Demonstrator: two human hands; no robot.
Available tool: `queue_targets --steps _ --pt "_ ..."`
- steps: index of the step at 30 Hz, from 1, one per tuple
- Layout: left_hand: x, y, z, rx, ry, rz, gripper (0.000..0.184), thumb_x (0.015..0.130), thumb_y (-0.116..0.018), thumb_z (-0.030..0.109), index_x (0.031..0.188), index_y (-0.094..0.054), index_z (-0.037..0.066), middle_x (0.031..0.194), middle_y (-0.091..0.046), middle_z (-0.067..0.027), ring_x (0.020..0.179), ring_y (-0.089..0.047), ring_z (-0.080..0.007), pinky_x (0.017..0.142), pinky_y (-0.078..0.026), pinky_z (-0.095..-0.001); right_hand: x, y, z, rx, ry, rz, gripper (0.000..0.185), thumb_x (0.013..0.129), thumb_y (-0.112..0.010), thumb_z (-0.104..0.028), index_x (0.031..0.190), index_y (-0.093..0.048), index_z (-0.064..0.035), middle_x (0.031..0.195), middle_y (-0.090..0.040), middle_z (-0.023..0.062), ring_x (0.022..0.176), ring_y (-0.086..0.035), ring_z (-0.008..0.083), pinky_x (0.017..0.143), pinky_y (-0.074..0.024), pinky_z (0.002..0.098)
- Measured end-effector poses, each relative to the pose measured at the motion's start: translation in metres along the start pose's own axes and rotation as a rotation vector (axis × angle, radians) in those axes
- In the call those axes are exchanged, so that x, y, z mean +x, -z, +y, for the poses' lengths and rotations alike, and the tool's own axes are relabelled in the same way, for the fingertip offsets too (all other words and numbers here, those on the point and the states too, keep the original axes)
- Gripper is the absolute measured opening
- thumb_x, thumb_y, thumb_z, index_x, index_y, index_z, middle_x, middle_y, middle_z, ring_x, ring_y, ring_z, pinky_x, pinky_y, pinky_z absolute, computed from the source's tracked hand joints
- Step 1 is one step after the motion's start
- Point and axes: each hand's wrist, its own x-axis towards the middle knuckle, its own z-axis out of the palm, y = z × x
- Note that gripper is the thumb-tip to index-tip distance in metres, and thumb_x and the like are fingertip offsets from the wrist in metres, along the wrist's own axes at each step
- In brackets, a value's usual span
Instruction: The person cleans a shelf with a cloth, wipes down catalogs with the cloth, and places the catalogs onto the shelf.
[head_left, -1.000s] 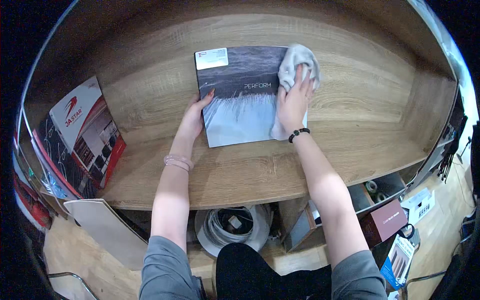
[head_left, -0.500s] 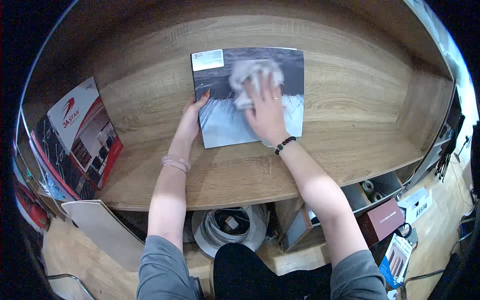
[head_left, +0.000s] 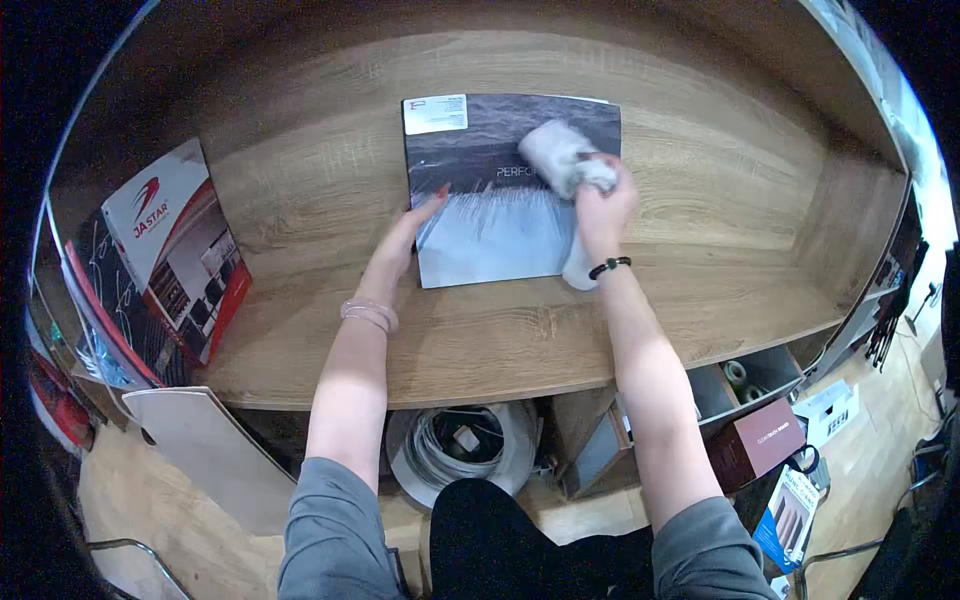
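A large flat catalogue leans upright on the wooden shelf, dark grey above and pale blue below, with a white label at its upper left and the partly covered letters "PERFO". My left hand grips its left edge, the thumb lying on the cover and the other fingers hidden behind. Bunched in my right hand is a white cloth, closed in the fingers in front of the catalogue's right side. A loose end of the cloth hangs below, beside the catalogue's lower right corner.
Red-and-white "JA STAR" catalogue and other folders stand at the shelf's left end. Under the shelf lies a coil of pale cable. Lower right are an open drawer, a maroon box and a blue-white box.
My right hand has gone from lying flat with the cloth on the cover to clutching it bunched, farther right. The lettering now shows. Catalogue and left hand appear slightly farther right in view.
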Motion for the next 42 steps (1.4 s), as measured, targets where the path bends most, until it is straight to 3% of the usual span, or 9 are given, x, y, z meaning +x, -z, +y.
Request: queue_targets --steps 6,9,13,17,24,30,33,36,42 --pt "-0.015 -0.022 0.009 -0.007 0.030 0.037 0.040 0.076 -0.071 0.014 0.111 -0.059 -0.001 0.102 -0.065 -0.0071 0.098 -0.059 -0.0150 0.088 -0.042 -0.0262 0.023 0.022 0.090 0.361 -0.612 0.127 0.044 0.077 -0.062 -0.031 0.110 -0.057 -0.0021 0.102 -0.060 0.0129 0.096 -0.055 0.0197 0.082 -0.0420 0.0326" --pt "-0.020 -0.023 0.012 -0.062 0.054 0.035 0.039 0.077 -0.071 0.015 0.110 -0.059 0.000 0.101 -0.066 -0.0068 0.096 -0.060 -0.0155 0.087 -0.043 -0.0265 0.024 0.029 0.086 0.382 -0.827 -0.167 0.068 0.078 -0.058 -0.055 0.123 -0.045 -0.0061 0.104 -0.056 0.0132 0.090 -0.055 0.0221 0.079 -0.0435 0.0407" --pt "-0.032 -0.037 0.028 -0.175 0.139 -0.104 0.042 0.079 -0.070 0.022 0.112 -0.058 0.001 0.105 -0.064 -0.0092 0.097 -0.060 -0.0175 0.086 -0.045 -0.0288 0.031 0.065 0.002 0.189 -1.000 -0.290 0.071 0.075 -0.061 -0.059 0.116 -0.053 -0.0018 0.098 -0.060 0.0136 0.086 -0.057 0.0228 0.077 -0.0451 0.0377" --pt "-0.053 -0.060 0.056 -0.325 0.310 -0.237 0.047 0.080 -0.069 0.032 0.113 -0.057 0.002 0.106 -0.062 -0.0131 0.097 -0.060 -0.0197 0.082 -0.048 -0.0319 0.031 0.123 -0.036 -0.391 -0.673 -0.381 0.072 0.071 -0.065 -0.062 0.102 -0.062 0.0032 0.093 -0.064 0.0130 0.083 -0.061 0.0230 0.073 -0.0467 0.0332" --pt "-0.044 -0.064 0.025 0.108 0.577 -0.297 0.066 0.077 -0.065 0.050 0.120 -0.052 0.002 0.112 -0.060 -0.0143 0.100 -0.059 -0.0237 0.081 -0.050 -0.0371 0.008 0.206 -0.004 -0.576 -0.727 -0.495 0.066 0.069 -0.072 -0.053 0.093 -0.064 0.0079 0.086 -0.066 0.0150 0.077 -0.063 0.0215 0.068 -0.0475 0.0322" --pt "-0.033 -0.063 0.024 1.096 0.242 -0.418 0.085 0.072 -0.067 0.057 0.136 -0.038 0.009 0.131 -0.046 -0.0162 0.111 -0.054 -0.0278 0.092 -0.045 -0.0411 0.014 0.205 -0.013 -1.056 -0.601 -0.699 0.043 0.076 -0.071 -0.035 0.093 -0.065 0.0041 0.082 -0.065 0.0223 0.077 -0.064 0.0273 0.071 -0.0490 0.0352" --pt "-0.036 -0.066 0.011 1.159 -0.006 -0.494 0.087 0.070 -0.069 0.056 0.138 -0.036 0.011 0.137 -0.040 -0.0171 0.119 -0.048 -0.0294 0.097 -0.041 -0.0411 0.033 0.204 -0.049 -1.299 -0.176 -0.296 0.049 0.075 -0.069 -0.024 0.115 -0.055 -0.0014 0.085 -0.063 0.0254 0.082 -0.064 0.0367 0.070 -0.0519 0.0422" --pt "-0.043 -0.072 -0.002 0.900 -0.247 -0.694 0.088 0.068 -0.070 0.056 0.138 -0.036 0.013 0.141 -0.035 -0.0169 0.127 -0.039 -0.0303 0.102 -0.036 -0.0404 0.012 0.186 -0.107 -0.951 -0.102 -0.248 0.030 0.078 -0.064 -0.023 0.100 -0.063 -0.0030 0.108 -0.058 0.0264 0.098 -0.059 0.0359 0.083 -0.0480 0.0388" --pt "-0.033 -0.073 -0.018 0.936 -0.097 -0.944 0.096 0.065 -0.069 0.061 0.141 -0.032 0.015 0.148 -0.020 -0.0139 0.137 -0.017 -0.0311 0.110 -0.021 -0.0403 -0.078 0.166 -0.134 -0.628 0.239 -0.882 0.033 0.077 -0.065 -0.027 0.106 -0.064 -0.0111 0.123 -0.055 0.0150 0.119 -0.047 0.0325 0.104 -0.0289 0.0439"
